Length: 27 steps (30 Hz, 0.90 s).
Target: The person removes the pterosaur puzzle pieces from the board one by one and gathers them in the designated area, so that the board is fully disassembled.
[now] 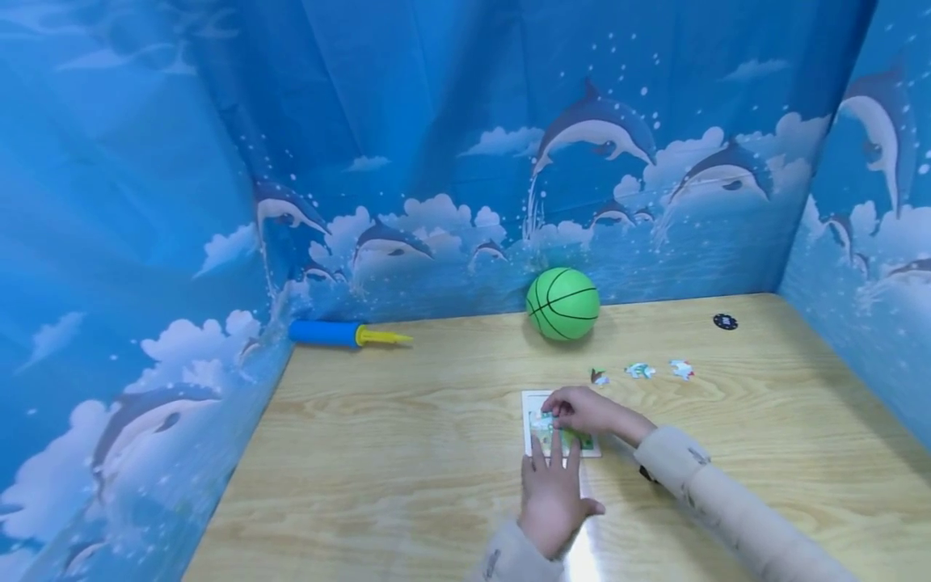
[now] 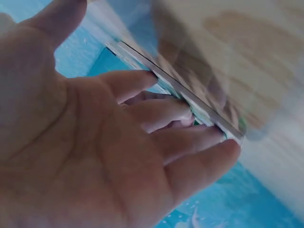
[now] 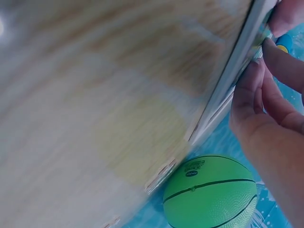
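A small jigsaw puzzle board (image 1: 526, 436) with a white border lies on the table, its picture partly covered by both hands. My left hand (image 1: 553, 493) reaches over its near edge, fingers straight and spread, fingertips resting on the picture. In the left wrist view the palm (image 2: 95, 142) faces the camera and the fingertips meet the board's thin edge (image 2: 171, 83). My right hand (image 1: 582, 410) bends over the upper part of the board and pinches a puzzle piece against it, mostly hidden by the fingers. The right wrist view shows thumb and fingers (image 3: 249, 88) close together at the board's surface.
Three loose puzzle pieces, one brown and white (image 1: 600, 377), one green and white (image 1: 640, 370) and one white and red (image 1: 682, 369), lie beyond the right forearm. Farther back are a green ball (image 1: 563, 304), a blue pump (image 1: 325, 333) and a black round chip (image 1: 725, 322).
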Motion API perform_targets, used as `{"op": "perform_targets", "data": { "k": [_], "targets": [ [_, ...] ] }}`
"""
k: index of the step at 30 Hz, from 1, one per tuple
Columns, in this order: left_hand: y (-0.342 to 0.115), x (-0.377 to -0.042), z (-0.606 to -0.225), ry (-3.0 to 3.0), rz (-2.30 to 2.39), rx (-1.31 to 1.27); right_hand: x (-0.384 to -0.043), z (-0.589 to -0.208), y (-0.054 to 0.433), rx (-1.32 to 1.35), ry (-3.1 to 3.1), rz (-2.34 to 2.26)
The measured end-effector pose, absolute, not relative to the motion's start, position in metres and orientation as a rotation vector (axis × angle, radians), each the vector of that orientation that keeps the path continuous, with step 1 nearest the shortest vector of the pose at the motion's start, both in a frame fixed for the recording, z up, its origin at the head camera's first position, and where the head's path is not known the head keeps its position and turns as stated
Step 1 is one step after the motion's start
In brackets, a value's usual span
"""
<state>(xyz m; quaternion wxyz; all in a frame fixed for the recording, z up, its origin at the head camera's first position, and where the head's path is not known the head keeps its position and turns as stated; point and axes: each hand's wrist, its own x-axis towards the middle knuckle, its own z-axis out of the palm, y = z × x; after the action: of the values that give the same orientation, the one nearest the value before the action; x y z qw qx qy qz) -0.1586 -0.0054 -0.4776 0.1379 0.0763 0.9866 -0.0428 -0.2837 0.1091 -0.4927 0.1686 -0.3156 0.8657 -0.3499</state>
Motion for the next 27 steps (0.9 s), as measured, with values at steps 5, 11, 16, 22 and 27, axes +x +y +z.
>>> {"op": "perform_targets", "data": {
  "k": [5,11,16,22,27],
  "targets": [
    [-0.008,-0.148,-0.480,2.858,-0.278,0.207,-0.280,-0.491,0.108,-0.872,2.483,-0.969],
    [-0.006,-0.146,-0.483,2.881,-0.407,0.172,-0.280,-0.490,0.107,-0.815,2.502,-0.967],
    [-0.001,-0.145,-0.495,2.914,-0.430,0.165,-0.281,-0.490,0.106,-0.803,2.502,-0.957],
    [-0.001,-0.143,-0.507,2.965,-0.455,0.187,-0.281,-0.489,0.105,-0.776,2.493,-0.958],
    [-0.005,-0.144,-0.507,2.964,-0.407,0.221,-0.280,-0.489,0.106,-0.785,2.485,-0.965]
  ]
}}
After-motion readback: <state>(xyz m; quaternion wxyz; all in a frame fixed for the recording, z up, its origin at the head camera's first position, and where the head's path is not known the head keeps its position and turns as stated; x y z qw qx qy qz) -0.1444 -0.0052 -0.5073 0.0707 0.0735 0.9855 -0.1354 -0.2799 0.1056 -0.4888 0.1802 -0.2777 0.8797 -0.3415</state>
